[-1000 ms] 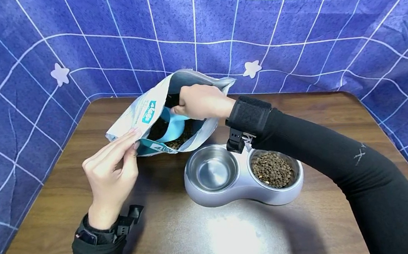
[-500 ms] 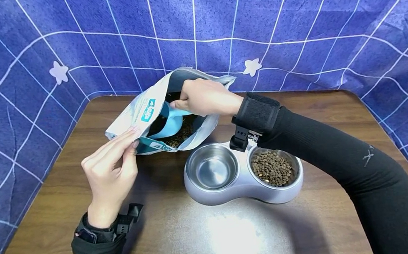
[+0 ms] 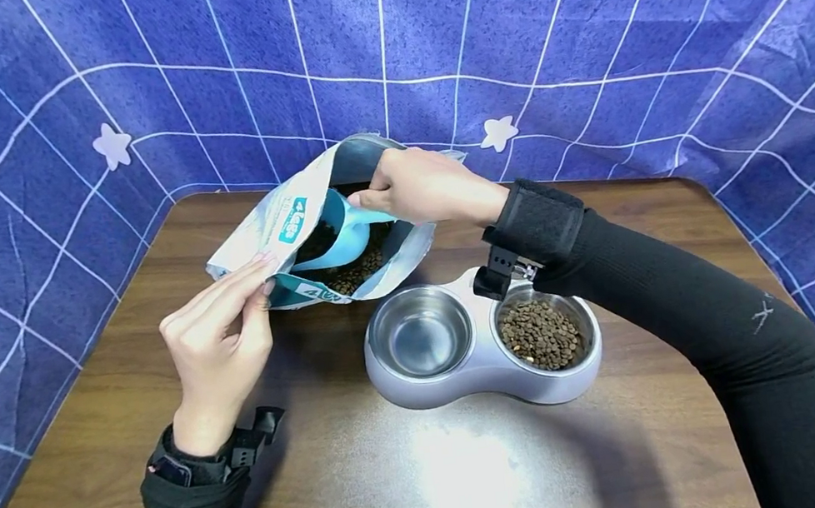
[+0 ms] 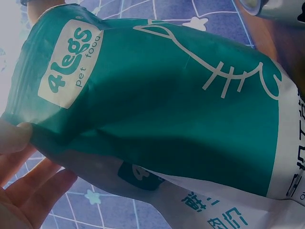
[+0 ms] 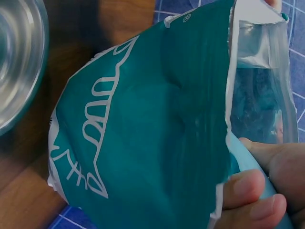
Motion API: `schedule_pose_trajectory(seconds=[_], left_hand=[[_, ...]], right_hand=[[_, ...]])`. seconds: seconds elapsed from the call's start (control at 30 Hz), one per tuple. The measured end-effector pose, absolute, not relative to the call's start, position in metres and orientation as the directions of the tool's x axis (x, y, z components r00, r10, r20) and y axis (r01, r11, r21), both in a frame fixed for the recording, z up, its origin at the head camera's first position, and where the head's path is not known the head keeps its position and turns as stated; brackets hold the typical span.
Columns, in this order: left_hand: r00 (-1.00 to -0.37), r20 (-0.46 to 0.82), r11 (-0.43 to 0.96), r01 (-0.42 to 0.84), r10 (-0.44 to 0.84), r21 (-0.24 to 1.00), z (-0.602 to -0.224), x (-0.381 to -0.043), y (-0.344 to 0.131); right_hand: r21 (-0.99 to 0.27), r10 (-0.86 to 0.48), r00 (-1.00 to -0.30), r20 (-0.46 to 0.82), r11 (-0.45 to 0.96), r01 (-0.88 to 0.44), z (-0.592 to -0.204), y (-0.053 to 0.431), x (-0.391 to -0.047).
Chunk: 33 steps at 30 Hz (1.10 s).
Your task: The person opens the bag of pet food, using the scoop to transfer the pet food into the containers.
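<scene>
4legs pet food bag (image 3: 257, 233), teal and white, toward the back of the wood-grain table (image 3: 343, 479), mouth gaping; whether its base rests on the wood cannot be told. Left hand (image 3: 216, 334) pinches the bag's near-left rim, thumb on the teal face, fingers behind. Right hand (image 3: 438, 188) at the bag's mouth, clamped on the handle of a light-blue scoop (image 3: 351, 244); scoop's cup sits inside the bag, above brown kibble (image 3: 360, 274), with dark contents in the cup. Just right of the bag, a pale grey double feeder (image 3: 478, 380) with 2 steel bowls: left bowl (image 3: 423, 334) bare metal, right bowl (image 3: 590, 344) holding kibble. Black sleeves and wrist straps on both arms. Blue gridded cloth (image 3: 353, 42) behind, 3 pale stars (image 3: 499, 134) showing.
</scene>
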<state>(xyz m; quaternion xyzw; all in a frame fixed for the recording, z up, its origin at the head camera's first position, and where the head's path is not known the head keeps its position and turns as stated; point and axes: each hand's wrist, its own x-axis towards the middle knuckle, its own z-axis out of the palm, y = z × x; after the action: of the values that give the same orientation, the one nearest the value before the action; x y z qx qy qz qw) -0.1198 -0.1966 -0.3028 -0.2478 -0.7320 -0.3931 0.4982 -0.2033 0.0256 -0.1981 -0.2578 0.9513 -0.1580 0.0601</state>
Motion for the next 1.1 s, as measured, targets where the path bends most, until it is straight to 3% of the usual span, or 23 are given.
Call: schedule_pose_trajectory(seconds=[0.37,1.1], left_hand=[[-0.362,0.932,0.554,0.769,-0.034,0.319,-0.303,-0.122,-0.197],[-0.359,0.933,0.549,0.773,-0.035,0.318,-0.303,-0.122,-0.198]], right_hand=[[-0.386,-0.539,-0.841,0.053,0.766,-0.515,-0.198,0.041,-0.201],[-0.552,-0.562,-0.827,0.019,0.683,-0.478,-0.191,0.081,-0.2]])
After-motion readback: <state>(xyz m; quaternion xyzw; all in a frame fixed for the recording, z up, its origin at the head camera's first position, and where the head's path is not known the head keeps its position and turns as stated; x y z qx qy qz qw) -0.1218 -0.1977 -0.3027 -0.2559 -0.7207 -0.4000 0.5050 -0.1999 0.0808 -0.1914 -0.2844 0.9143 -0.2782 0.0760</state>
